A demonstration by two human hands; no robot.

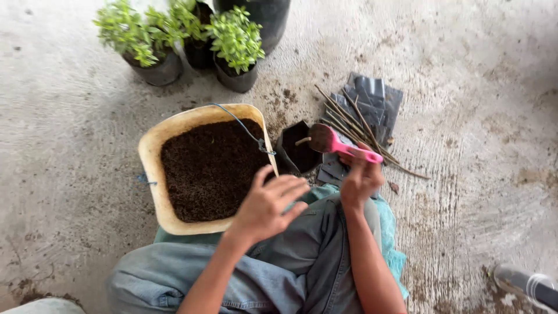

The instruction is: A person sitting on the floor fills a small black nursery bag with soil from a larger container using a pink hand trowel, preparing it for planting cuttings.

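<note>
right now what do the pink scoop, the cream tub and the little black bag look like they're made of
Pink scoop, held in the right hand: likely moulded plastic, with even bright colour and a smooth handle. Cream tub: probably rigid plastic, a matt, scuffed rim with rounded corners and a thin wire handle. Black bag: seems thin plastic film, its soft walls sagging and creased.

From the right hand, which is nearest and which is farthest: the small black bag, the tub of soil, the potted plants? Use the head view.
Measured from the right hand:
1. Small black bag, just up and left of it.
2. Tub of soil, further left, past the left hand.
3. Potted plants, at the top of the view.
</note>
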